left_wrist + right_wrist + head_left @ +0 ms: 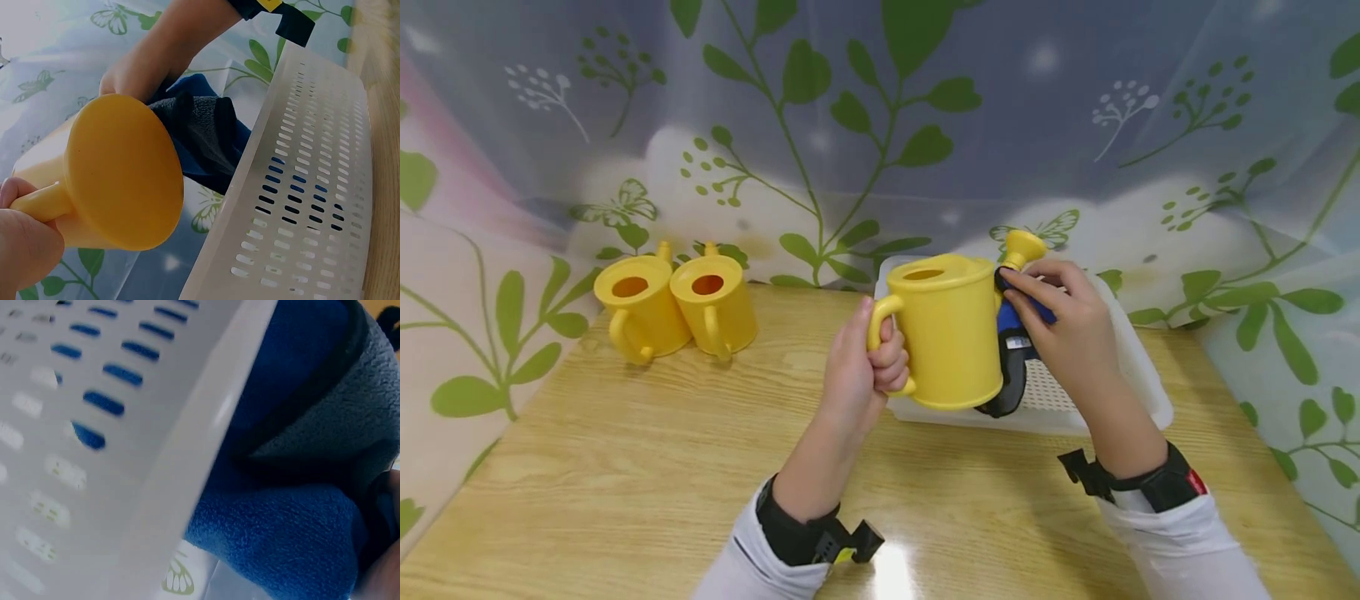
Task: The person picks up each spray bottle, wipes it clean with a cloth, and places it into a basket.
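My left hand [857,367] grips the handle of a yellow watering can [951,342], lifted over the front left part of a white basket. Its round base [125,172] faces the left wrist view. The can's spout ends in a flared rose [1025,247] on the right. My right hand [1067,321] pinches a blue and grey cloth [1017,333] against the can's side near the spout. In the right wrist view the cloth [281,531] hangs in folds beside the basket's rim, with only a bit of the hand at the right edge.
Two more yellow watering cans [640,308] [715,304] stand side by side at the back left of the wooden table [625,467]. The white perforated basket [1153,392] sits under my hands. A leaf-patterned curtain [820,125] closes off the back and sides.
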`<state>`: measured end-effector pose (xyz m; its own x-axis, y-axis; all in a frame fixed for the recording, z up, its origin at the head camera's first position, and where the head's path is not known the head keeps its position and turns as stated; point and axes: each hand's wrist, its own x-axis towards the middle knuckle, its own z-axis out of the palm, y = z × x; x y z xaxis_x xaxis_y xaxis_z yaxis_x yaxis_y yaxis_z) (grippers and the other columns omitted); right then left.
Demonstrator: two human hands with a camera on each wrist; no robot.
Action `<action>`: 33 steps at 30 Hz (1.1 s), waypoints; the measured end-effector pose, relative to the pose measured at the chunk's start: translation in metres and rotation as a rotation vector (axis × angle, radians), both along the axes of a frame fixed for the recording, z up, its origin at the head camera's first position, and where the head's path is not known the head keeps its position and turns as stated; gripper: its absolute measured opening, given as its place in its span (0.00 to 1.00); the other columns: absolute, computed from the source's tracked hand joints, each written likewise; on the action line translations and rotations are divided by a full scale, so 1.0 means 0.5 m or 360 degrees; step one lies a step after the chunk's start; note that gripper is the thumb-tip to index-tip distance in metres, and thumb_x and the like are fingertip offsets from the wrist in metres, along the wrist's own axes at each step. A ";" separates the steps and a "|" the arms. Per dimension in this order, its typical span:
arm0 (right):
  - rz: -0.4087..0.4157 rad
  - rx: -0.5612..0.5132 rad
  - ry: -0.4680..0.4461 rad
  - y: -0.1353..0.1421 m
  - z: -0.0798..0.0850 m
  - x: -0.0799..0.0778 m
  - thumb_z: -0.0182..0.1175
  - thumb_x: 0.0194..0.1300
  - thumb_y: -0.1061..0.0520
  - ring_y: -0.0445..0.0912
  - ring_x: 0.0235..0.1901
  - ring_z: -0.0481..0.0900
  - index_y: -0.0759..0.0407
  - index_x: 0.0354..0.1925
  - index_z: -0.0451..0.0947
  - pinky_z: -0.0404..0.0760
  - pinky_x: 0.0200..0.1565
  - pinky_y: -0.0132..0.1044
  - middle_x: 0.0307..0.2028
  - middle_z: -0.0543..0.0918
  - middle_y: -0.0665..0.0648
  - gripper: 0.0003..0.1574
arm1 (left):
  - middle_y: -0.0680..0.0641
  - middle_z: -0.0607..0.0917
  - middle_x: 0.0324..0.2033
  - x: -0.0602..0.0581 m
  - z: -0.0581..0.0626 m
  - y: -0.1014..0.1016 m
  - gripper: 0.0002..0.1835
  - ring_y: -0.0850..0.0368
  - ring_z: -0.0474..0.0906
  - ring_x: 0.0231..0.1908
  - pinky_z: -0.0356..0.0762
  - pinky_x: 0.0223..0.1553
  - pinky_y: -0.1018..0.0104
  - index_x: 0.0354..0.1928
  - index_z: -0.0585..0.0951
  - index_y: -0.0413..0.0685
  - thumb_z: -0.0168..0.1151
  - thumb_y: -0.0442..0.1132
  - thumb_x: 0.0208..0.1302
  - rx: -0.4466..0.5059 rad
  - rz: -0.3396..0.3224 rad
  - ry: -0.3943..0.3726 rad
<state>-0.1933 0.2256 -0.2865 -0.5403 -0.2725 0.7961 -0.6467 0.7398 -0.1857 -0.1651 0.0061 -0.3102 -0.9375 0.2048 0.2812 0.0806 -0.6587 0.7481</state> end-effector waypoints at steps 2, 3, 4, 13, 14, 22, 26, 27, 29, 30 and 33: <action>0.0035 0.0004 -0.0011 -0.006 -0.005 0.004 0.63 0.55 0.63 0.52 0.38 0.73 0.59 0.45 0.80 0.74 0.33 0.44 0.40 0.76 0.63 0.16 | 0.60 0.57 0.08 0.001 0.001 -0.003 0.21 0.66 0.48 0.10 0.41 0.13 0.71 0.21 0.61 0.52 0.36 0.51 0.72 0.0019 0.0010 -0.0010; 0.0052 0.0007 -0.0013 -0.009 -0.007 0.006 0.64 0.54 0.63 0.52 0.38 0.73 0.59 0.44 0.80 0.75 0.34 0.44 0.39 0.76 0.63 0.16 | 0.60 0.58 0.07 0.003 0.002 -0.005 0.21 0.66 0.48 0.10 0.42 0.13 0.71 0.21 0.61 0.52 0.35 0.51 0.72 0.0032 0.0013 -0.0018; 0.0075 0.0003 -0.0015 -0.009 -0.009 0.007 0.64 0.53 0.64 0.51 0.38 0.74 0.60 0.44 0.80 0.76 0.35 0.43 0.39 0.77 0.63 0.16 | 0.61 0.58 0.07 0.003 0.003 -0.005 0.21 0.66 0.48 0.09 0.42 0.13 0.71 0.21 0.61 0.52 0.35 0.51 0.72 0.0050 0.0014 -0.0032; 0.0378 -0.0053 -0.0118 0.003 -0.026 0.012 0.68 0.43 0.69 0.46 0.40 0.78 0.59 0.39 0.82 0.76 0.45 0.33 0.36 0.83 0.58 0.20 | 0.62 0.61 0.06 -0.001 0.009 -0.015 0.22 0.68 0.51 0.08 0.41 0.14 0.72 0.20 0.63 0.53 0.32 0.49 0.73 0.0157 0.0082 -0.0126; 0.0411 -0.0051 -0.0129 0.006 -0.027 0.013 0.68 0.43 0.70 0.46 0.41 0.78 0.59 0.39 0.82 0.75 0.46 0.32 0.36 0.83 0.58 0.21 | 0.62 0.61 0.06 -0.001 0.008 -0.016 0.22 0.68 0.51 0.08 0.41 0.13 0.72 0.20 0.63 0.53 0.32 0.49 0.73 0.0165 0.0079 -0.0118; 0.0627 -0.0035 -0.0148 0.020 -0.040 0.022 0.68 0.38 0.72 0.44 0.39 0.78 0.60 0.39 0.81 0.75 0.44 0.27 0.35 0.84 0.58 0.24 | 0.63 0.61 0.06 -0.005 0.002 -0.020 0.22 0.69 0.50 0.08 0.39 0.13 0.72 0.19 0.63 0.54 0.32 0.51 0.73 0.0243 0.0088 -0.0068; 0.0695 -0.0023 -0.0180 0.028 -0.050 0.024 0.68 0.37 0.74 0.43 0.38 0.78 0.60 0.39 0.81 0.75 0.41 0.27 0.34 0.84 0.57 0.26 | 0.63 0.61 0.06 -0.006 0.000 -0.020 0.22 0.69 0.50 0.08 0.39 0.13 0.72 0.20 0.63 0.54 0.33 0.50 0.73 0.0240 0.0109 -0.0075; 0.0709 -0.0019 -0.0203 0.032 -0.052 0.026 0.68 0.37 0.74 0.43 0.38 0.78 0.60 0.39 0.81 0.75 0.42 0.27 0.34 0.84 0.57 0.26 | 0.63 0.61 0.06 -0.006 -0.001 -0.020 0.21 0.69 0.50 0.08 0.39 0.13 0.72 0.20 0.63 0.54 0.33 0.50 0.73 0.0240 0.0113 -0.0080; 0.0728 -0.0006 -0.0248 0.041 -0.052 0.032 0.67 0.37 0.75 0.44 0.39 0.77 0.59 0.40 0.81 0.74 0.43 0.27 0.35 0.84 0.56 0.27 | 0.63 0.61 0.06 -0.006 -0.001 -0.021 0.22 0.69 0.51 0.08 0.39 0.13 0.72 0.20 0.63 0.54 0.33 0.50 0.73 0.0239 0.0117 -0.0082; 0.0733 -0.0008 -0.0258 0.046 -0.052 0.034 0.67 0.37 0.75 0.43 0.39 0.77 0.59 0.40 0.81 0.74 0.44 0.27 0.35 0.84 0.56 0.27 | 0.63 0.61 0.06 -0.006 0.000 -0.021 0.22 0.69 0.51 0.08 0.39 0.13 0.72 0.20 0.63 0.54 0.33 0.50 0.73 0.0237 0.0121 -0.0075; 0.0702 -0.0035 -0.0260 0.059 -0.047 0.039 0.66 0.37 0.77 0.43 0.41 0.77 0.61 0.40 0.81 0.73 0.46 0.27 0.36 0.84 0.56 0.27 | 0.63 0.61 0.06 -0.009 0.003 -0.022 0.22 0.68 0.51 0.08 0.39 0.13 0.71 0.20 0.63 0.54 0.32 0.50 0.73 0.0214 0.0141 -0.0033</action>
<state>-0.1737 0.2553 -0.3099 -0.4954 -0.4885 0.7183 -0.8595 0.3955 -0.3238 -0.1694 -0.0051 -0.3087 -0.9562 0.0827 0.2809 0.1283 -0.7439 0.6558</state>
